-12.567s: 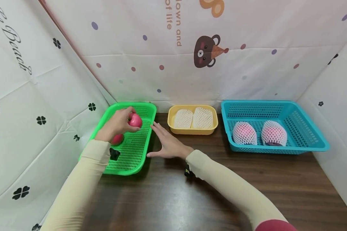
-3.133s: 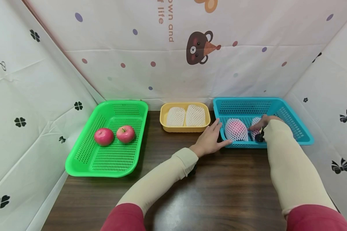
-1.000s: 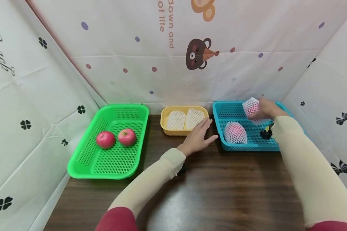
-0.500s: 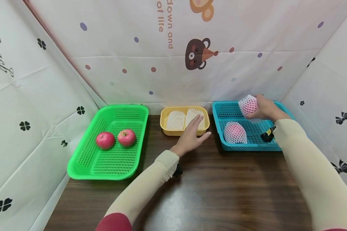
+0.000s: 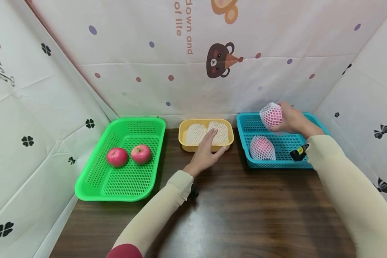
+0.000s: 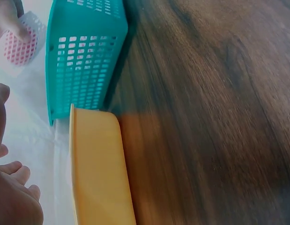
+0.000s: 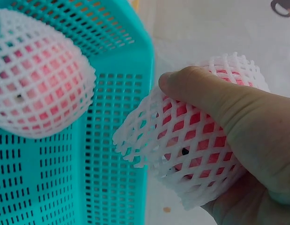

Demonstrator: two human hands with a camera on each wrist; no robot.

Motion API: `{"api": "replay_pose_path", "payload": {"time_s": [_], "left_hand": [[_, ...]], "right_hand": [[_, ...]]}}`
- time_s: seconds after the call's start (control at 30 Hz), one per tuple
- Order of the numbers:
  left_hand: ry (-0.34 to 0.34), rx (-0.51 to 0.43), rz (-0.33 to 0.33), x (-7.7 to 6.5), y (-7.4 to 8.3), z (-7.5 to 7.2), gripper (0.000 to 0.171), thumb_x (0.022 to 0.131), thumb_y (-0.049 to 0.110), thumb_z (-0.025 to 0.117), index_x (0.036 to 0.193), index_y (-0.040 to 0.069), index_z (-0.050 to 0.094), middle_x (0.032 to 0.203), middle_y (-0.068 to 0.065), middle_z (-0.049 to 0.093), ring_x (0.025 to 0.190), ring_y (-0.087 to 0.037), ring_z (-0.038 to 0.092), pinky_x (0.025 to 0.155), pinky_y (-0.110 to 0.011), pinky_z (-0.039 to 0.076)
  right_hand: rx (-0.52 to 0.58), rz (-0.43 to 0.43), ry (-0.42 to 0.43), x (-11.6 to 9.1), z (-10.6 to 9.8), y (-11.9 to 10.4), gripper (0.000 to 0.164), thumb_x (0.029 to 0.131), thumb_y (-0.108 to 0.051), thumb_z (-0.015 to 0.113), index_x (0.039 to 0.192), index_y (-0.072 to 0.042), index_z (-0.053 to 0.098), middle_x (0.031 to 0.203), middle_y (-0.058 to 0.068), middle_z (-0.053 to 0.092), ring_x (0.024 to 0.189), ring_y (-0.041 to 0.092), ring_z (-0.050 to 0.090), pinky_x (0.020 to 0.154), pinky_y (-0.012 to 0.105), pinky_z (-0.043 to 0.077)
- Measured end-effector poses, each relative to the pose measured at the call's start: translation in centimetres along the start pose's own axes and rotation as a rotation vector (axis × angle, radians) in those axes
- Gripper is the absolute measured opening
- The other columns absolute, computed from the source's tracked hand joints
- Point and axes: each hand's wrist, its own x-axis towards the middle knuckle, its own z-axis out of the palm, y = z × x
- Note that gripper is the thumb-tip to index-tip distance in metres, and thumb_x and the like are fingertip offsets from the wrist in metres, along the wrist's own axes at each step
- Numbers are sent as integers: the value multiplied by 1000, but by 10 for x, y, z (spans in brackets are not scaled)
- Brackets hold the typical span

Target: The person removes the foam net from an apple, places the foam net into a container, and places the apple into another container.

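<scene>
My right hand point(image 5: 291, 118) grips an apple in a white foam net point(image 7: 196, 136), thumb pressed on the mesh, raised over the back of the blue basket point(image 5: 277, 165). A second netted apple point(image 5: 262, 148) rests in that basket's front left corner. My left hand point(image 5: 204, 154) hovers with fingers spread in front of the yellow tray point(image 5: 209, 148), fingertips overlapping its front rim in the head view; it holds nothing. Two flat white foam nets, a left one point(image 5: 196, 133) and a right one point(image 5: 220, 132), lie in the tray.
On the left stands a green basket point(image 5: 119, 197) with two bare red apples, one point(image 5: 117, 157) beside the other point(image 5: 141, 154). All three containers sit on a dark wooden table point(image 5: 245, 211), close to a printed cloth backdrop point(image 5: 132, 43).
My right hand has lifted the netted apple out of the blue basket's bottom and moved it up and left. My left hand has drawn back leftward from the blue basket to the yellow tray.
</scene>
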Motion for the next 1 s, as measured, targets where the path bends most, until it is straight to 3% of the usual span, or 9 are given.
{"api": "replay_pose_path", "payload": {"time_s": [0.3,0.63,0.83,1.0], "left_hand": [[40,-35,-23,-7,-10,-10,84,97,47,68,162,14,26,167,-6,29,153,-17,27,123,-39,25],[80,-103,-35,-16,-18,-19,87,95,48,67,164,20,21,167,-2,29,153,-13,25,122,-39,27],[85,-146,-62,-24,-24,-21,86,97,49,65,164,20,21,167,6,27,153,-13,24,122,-42,27],[110,-168,-51,-28,-30,-22,84,98,48,63,164,19,21,167,4,26,153,-15,25,122,-44,27]], "right_hand": [[-2,-80,9,-7,4,-22,99,81,-20,87,152,6,24,134,33,48,115,50,53,89,67,50],[-22,-108,11,-8,14,-40,100,79,-21,88,153,3,26,132,28,51,111,44,58,88,63,53],[-36,-140,11,-7,21,-54,98,77,-22,89,151,2,29,129,26,53,108,41,59,87,60,55],[-32,-158,13,-7,27,-65,94,76,-19,89,148,2,33,127,24,54,106,40,60,84,59,55]]}}
